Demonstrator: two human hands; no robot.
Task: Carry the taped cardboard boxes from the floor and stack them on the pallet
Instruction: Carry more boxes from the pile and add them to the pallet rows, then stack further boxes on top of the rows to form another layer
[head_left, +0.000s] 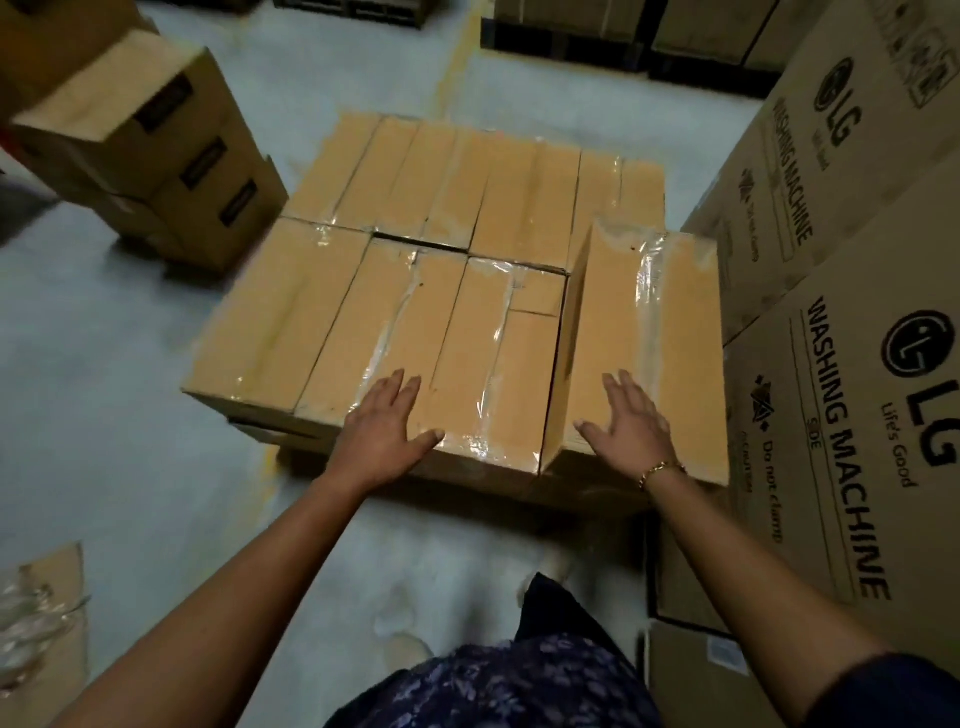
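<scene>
Several taped cardboard boxes (415, 249) lie packed side by side in a low stack ahead of me, and whatever they stand on is hidden beneath them. One more taped box (644, 332) lies on top at the stack's right end, a layer higher. My right hand (631, 423) lies flat on the near end of this upper box, fingers straight and spread. My left hand (387, 428) rests flat on the near edge of the lower layer, fingers straight. Neither hand grips anything.
Large printed washing-machine cartons (841, 332) stand close on the right. A stack of brown cartons (156, 150) stands at the left back. Dark pallets with cartons (623, 41) line the far side. A piece of cardboard with plastic wrap (36, 613) lies at the near left. Grey floor (114, 389) surrounds the stack.
</scene>
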